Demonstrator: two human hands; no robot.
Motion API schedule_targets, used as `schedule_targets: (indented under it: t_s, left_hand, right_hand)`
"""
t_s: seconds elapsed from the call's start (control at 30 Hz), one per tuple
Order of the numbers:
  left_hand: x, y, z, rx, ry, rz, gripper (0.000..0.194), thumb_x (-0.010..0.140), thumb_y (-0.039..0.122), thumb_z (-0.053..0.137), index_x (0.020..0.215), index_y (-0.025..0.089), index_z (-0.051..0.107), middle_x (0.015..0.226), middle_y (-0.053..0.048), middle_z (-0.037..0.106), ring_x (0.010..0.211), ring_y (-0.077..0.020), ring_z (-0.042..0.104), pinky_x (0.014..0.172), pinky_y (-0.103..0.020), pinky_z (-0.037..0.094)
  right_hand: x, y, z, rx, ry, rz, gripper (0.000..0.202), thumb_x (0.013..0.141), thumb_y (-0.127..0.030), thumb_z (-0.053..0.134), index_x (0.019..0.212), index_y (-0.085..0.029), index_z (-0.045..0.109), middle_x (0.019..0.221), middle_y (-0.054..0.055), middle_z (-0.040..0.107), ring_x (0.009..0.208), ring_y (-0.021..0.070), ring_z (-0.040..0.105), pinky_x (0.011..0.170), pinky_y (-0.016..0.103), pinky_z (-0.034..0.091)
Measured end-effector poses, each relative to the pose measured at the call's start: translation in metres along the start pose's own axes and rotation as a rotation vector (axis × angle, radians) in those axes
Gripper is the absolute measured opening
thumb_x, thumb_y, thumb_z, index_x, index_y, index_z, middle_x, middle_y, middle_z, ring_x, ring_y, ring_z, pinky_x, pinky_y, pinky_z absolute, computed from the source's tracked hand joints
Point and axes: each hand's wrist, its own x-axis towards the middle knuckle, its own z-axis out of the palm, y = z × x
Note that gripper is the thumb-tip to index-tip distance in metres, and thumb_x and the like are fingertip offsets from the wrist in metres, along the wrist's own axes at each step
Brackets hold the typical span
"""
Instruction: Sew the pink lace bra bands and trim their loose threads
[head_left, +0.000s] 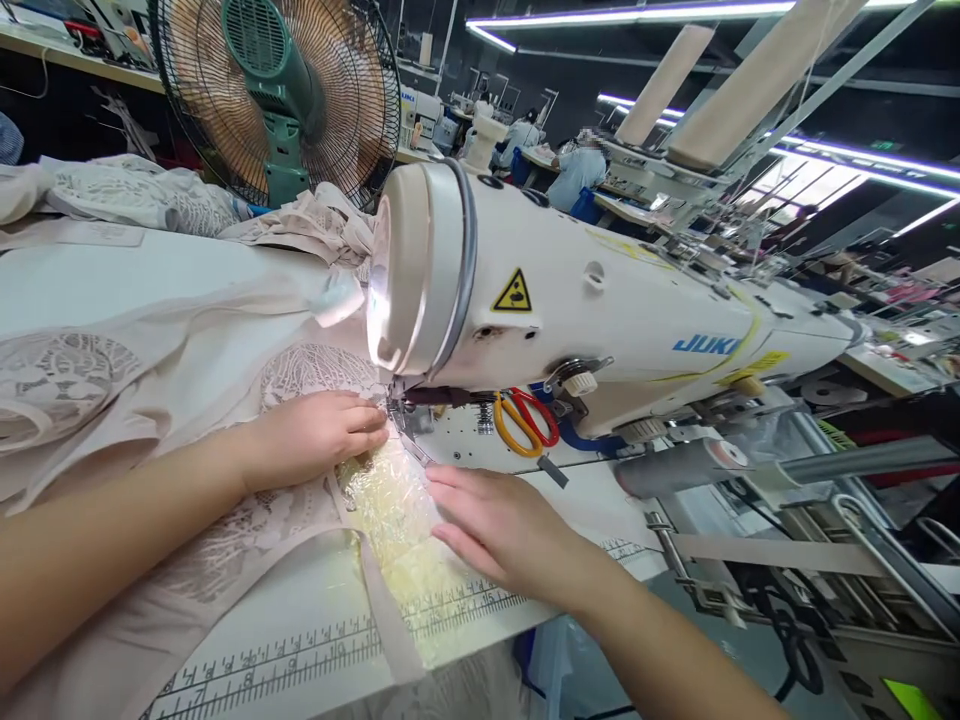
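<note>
My left hand (315, 438) lies on a pale pink lace garment (319, 368), fingers stretched out close to the presser foot (395, 405) of a white sewing machine (585, 300). Across the foot's front, my right hand (499, 520) is palm down, its fingers extended and the thumb apart. Those fingertips touch or nearly touch a narrow edge of fabric leading to the foot. Between both hands, clear shiny film covers a yellowish patch (390, 500) of the table. A pink strap (386, 610) hangs over the table's front edge. The needle point is hidden.
Yellow-and-red-handled scissors (517, 425) lie behind the foot, under the machine arm. A large fan (281, 95) stands behind piled lace garments (142, 195). Ruler markings (300, 655) run along the front edge. A grey roller (679, 468) is at right; people work farther back.
</note>
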Motion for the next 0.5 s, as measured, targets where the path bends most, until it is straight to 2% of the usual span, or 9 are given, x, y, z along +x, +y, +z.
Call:
schedule_targets:
  t_s: [0.13, 0.23, 0.3, 0.4, 0.5]
  left_hand:
    - [0.002, -0.006, -0.001, 0.066, -0.092, -0.007, 0.04, 0.095, 0.016, 0.028, 0.121, 0.024, 0.059, 0.121, -0.007, 0.063, 0.105, -0.0213, 0.058, 0.089, -0.035, 0.044]
    - [0.003, -0.012, -0.002, 0.073, -0.101, -0.037, 0.039, 0.095, 0.019, 0.03, 0.12, 0.027, 0.059, 0.12, -0.005, 0.064, 0.105, -0.0206, 0.058, 0.087, -0.033, 0.043]
    - [0.004, -0.015, -0.003, 0.071, -0.1, -0.05, 0.039, 0.095, 0.02, 0.03, 0.119, 0.027, 0.06, 0.12, -0.005, 0.064, 0.105, -0.0206, 0.058, 0.087, -0.032, 0.043]
    - [0.005, -0.018, -0.003, 0.054, -0.112, -0.102, 0.041, 0.095, 0.024, 0.027, 0.119, 0.024, 0.06, 0.12, -0.008, 0.064, 0.104, -0.022, 0.058, 0.087, -0.034, 0.043]
    - [0.005, -0.019, -0.001, -0.005, -0.096, -0.175, 0.043, 0.096, 0.029, 0.025, 0.121, 0.021, 0.059, 0.122, -0.01, 0.062, 0.104, -0.0236, 0.057, 0.087, -0.035, 0.043]
  right_hand:
    - [-0.015, 0.028, -0.013, 0.006, 0.149, 0.112, 0.021, 0.091, -0.023, 0.043, 0.095, -0.016, 0.062, 0.095, 0.01, 0.068, 0.085, 0.0198, 0.063, 0.072, 0.031, 0.051]
    - [-0.019, 0.054, -0.017, -0.101, 0.153, 0.292, 0.021, 0.089, -0.018, 0.041, 0.084, -0.016, 0.061, 0.085, 0.01, 0.067, 0.078, 0.0208, 0.062, 0.067, 0.031, 0.05]
    - [-0.018, 0.068, -0.016, -0.194, 0.128, 0.4, 0.019, 0.087, -0.017, 0.042, 0.085, -0.015, 0.061, 0.089, 0.012, 0.066, 0.083, 0.0241, 0.062, 0.071, 0.035, 0.05]
    - [-0.012, 0.081, -0.011, -0.287, 0.015, 0.557, 0.019, 0.085, -0.015, 0.043, 0.095, -0.012, 0.059, 0.106, 0.016, 0.064, 0.098, 0.0284, 0.059, 0.082, 0.039, 0.047]
    - [-0.003, 0.086, -0.007, -0.333, -0.106, 0.715, 0.02, 0.086, -0.014, 0.044, 0.1, -0.01, 0.058, 0.11, 0.019, 0.061, 0.101, 0.0291, 0.058, 0.083, 0.037, 0.045]
